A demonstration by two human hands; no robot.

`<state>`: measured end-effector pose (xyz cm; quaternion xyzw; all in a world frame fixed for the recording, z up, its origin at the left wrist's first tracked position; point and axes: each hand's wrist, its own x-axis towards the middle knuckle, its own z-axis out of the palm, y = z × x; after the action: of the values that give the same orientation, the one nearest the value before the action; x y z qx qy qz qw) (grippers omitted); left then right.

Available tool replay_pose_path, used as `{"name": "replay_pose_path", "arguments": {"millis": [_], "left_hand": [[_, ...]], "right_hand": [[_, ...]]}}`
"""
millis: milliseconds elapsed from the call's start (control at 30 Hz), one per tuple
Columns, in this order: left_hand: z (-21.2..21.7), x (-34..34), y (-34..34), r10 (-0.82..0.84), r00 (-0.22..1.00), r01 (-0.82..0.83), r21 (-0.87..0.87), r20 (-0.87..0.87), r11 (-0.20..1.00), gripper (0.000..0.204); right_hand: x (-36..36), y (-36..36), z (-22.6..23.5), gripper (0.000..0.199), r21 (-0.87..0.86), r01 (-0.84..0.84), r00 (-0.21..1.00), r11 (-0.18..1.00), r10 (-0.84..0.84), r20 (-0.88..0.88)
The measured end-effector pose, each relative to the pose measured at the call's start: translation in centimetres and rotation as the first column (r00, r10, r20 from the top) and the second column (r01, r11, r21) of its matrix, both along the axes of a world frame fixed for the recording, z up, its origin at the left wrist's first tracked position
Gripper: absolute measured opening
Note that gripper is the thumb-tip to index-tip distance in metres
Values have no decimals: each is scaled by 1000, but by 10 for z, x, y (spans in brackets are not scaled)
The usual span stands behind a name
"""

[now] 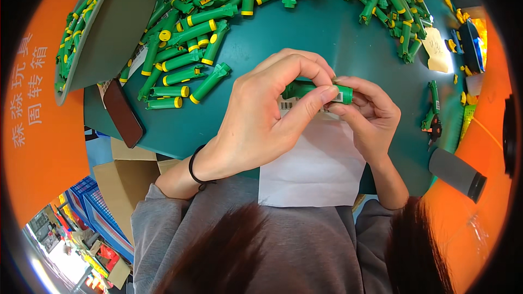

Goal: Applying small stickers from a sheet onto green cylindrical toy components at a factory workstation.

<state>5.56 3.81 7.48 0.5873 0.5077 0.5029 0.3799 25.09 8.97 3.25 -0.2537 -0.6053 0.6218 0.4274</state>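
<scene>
Between my two hands is a green plastic tube, lying roughly level, with a small white barcode sticker on its side. My left hand is closed, its thumb and index finger pressed onto the tube beside the sticker. The tube's right end sits in the curled fingers and thumb of my right hand. Just below the hands, a white sheet hangs over the table edge onto my lap; barcode labels show near its top, partly covered by my fingers.
Many green tubes with yellow ends are heaped along the far side and left of the green table. A tilted grey tub holds more. A dark red phone-like slab lies at left, a grey cylinder at right, an open carton lower left.
</scene>
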Motion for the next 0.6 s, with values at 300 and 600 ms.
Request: {"name": "replay_pose_path", "arguments": {"millis": [300, 600], "left_hand": [[3, -1, 0, 1, 999, -1, 1, -42, 1000, 7], [0, 1, 0, 28, 998, -27, 21, -63, 999, 7]], "right_hand": [[-1, -1, 3, 35, -7, -19, 1000, 1000, 19, 1], [-1, -2, 3, 39, -1, 12, 998, 1000, -12, 61]]}}
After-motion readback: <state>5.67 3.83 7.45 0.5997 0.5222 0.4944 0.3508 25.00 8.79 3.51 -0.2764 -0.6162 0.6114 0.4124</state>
